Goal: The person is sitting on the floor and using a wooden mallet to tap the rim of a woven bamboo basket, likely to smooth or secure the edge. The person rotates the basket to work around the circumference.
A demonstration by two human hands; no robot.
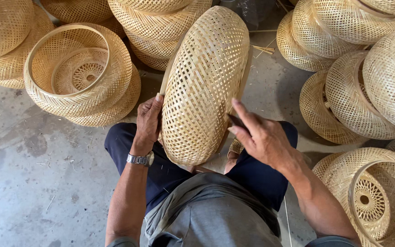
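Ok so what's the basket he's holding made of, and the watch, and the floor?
The basket looks like pale split bamboo or cane: thin flat strips in an open weave, unpainted. The watch on the left hand seems metal, with a shiny silver link band. The floor looks like bare grey concrete, stained and dull.

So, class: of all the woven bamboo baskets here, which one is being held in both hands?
The woven basket standing on edge between the person's knees: left hand and right hand grip its sides. The other baskets lie untouched.
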